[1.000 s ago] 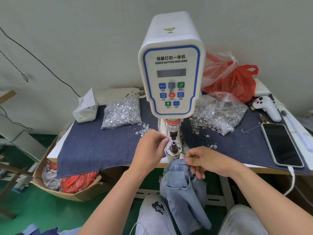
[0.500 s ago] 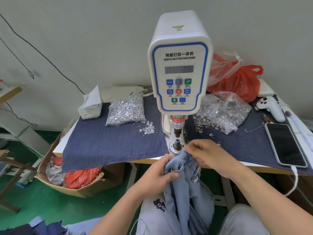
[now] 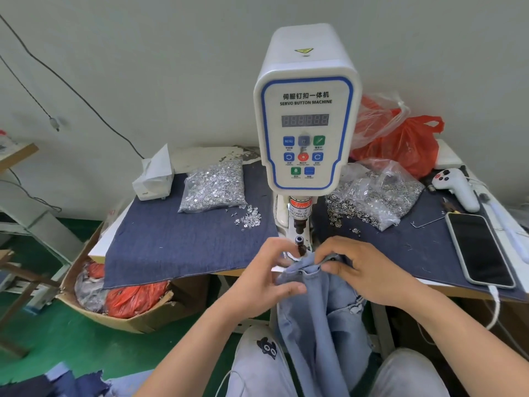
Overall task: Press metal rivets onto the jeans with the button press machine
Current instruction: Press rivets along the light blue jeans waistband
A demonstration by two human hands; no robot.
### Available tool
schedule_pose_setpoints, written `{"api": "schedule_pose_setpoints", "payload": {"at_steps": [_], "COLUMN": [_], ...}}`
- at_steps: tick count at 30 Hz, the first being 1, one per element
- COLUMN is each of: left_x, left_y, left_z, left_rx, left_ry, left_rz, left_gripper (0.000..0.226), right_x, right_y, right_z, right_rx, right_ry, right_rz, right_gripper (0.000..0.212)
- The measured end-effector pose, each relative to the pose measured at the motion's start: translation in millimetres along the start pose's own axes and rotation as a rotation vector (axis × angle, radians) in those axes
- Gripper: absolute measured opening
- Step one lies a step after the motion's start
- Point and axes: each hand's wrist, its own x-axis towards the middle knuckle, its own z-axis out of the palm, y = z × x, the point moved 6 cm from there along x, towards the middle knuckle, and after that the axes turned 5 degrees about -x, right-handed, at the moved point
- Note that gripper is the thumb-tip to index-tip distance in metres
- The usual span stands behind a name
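A white servo button press machine [image 3: 305, 110] stands at the table's front edge, its small die post [image 3: 299, 242] just below the head. Light blue jeans [image 3: 320, 319] hang from the table edge down to my lap. My left hand [image 3: 262, 277] grips the top edge of the jeans on the left, thumb over the fabric. My right hand [image 3: 360, 270] pinches the same edge on the right, directly in front of the die post. A bag of silver rivets [image 3: 213, 186] lies left of the machine, with loose rivets [image 3: 249, 217] beside it.
A second bag of metal rings [image 3: 378, 196] lies right of the machine, behind it red plastic bags [image 3: 403, 141]. A phone [image 3: 478, 249] and a white handheld device [image 3: 458, 187] lie at the right. A tissue box [image 3: 154, 179] sits far left. A cardboard box [image 3: 120, 299] stands on the floor.
My left hand left the die post, dropped to the jeans and gripped them. Both hands have raised the jeans' top edge up to the die post.
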Motion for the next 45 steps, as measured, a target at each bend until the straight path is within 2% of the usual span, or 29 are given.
{"api": "schedule_pose_setpoints", "payload": {"at_steps": [2, 6, 8, 12, 15, 18, 22, 25, 28, 31, 34, 35, 37, 40, 42, 45], "left_x": [-2.4, -8.1, -8.4, -5.5, -3.9, -2.9, -4.5, -4.9, -4.5, -4.0, -1.6, -1.0, 0.3, 0.2, -2.0, -4.5], "left_y": [1.2, 8.7, 14.0, 19.1, 19.8, 16.9, 17.4, 11.9, 3.5, -2.7, -5.9, -5.2, -2.6, 4.2, 9.8, 13.5], "left_z": [1.5, 3.6, 9.0, 5.2, -5.3, -8.4, -11.3, -16.5, -13.3, -9.5, -9.9, -9.8, -7.8, -3.3, -2.3, -0.2], "left_rx": [0.193, 0.411, 0.536, 0.595, 0.52, 0.475, 0.295, 0.133, -0.067, -0.259, -0.391, -0.405, -0.398, -0.346, -0.311, -0.149], "left_ry": [0.099, 0.302, 0.316, 0.315, 0.296, 0.166, 0.08, 0.107, 0.125, 0.238, 0.322, 0.321, 0.298, 0.225, 0.145, 0.026], "left_rz": [0.082, 0.214, 0.288, 0.258, 0.187, 0.128, 0.046, -0.015, -0.088, -0.154, -0.194, -0.189, -0.165, -0.099, -0.061, -0.091], "left_gripper": [0.039, 0.037, 0.025, 0.017, 0.016, 0.013, 0.019, 0.027, 0.017, 0.02, 0.018, 0.015, 0.013, 0.014, 0.01, 0.02], "right_x": [-0.4, -0.5, 0.4, 3.1, 3.7, 1.3, -0.5, 1.7, 2.4, 1.5, 0.6, 0.5, -0.1, 1.7, 2.8, 5.1], "right_y": [4.3, 10.2, 9.7, 7.5, 10.6, 13.9, 23.4, 30.1, 28.3, 22.9, 19.5, 18.1, 19.4, 12.4, 9.5, 9.2], "right_z": [2.2, 6.5, 5.0, 2.7, 0.0, 3.5, 8.3, 6.7, 8.6, 11.5, 13.4, 16.0, 19.8, 12.8, 6.0, 3.9], "right_rx": [0.057, 0.06, 0.066, 0.057, -0.003, -0.022, -0.035, -0.046, -0.062, -0.032, -0.022, -0.03, -0.105, -0.178, -0.04, 0.259], "right_ry": [-0.023, -0.072, -0.077, -0.079, -0.073, -0.104, -0.109, -0.107, -0.11, -0.07, -0.079, -0.111, -0.116, 0.025, 0.054, 0.001], "right_rz": [0.035, 0.059, 0.061, 0.047, 0.028, -0.006, -0.003, 0.046, 0.061, 0.033, 0.025, 0.036, 0.037, -0.013, -0.027, -0.029], "right_gripper": [0.02, 0.02, 0.019, 0.022, 0.033, 0.043, 0.039, 0.03, 0.034, 0.041, 0.024, 0.017, 0.019, 0.02, 0.026, 0.014]}}
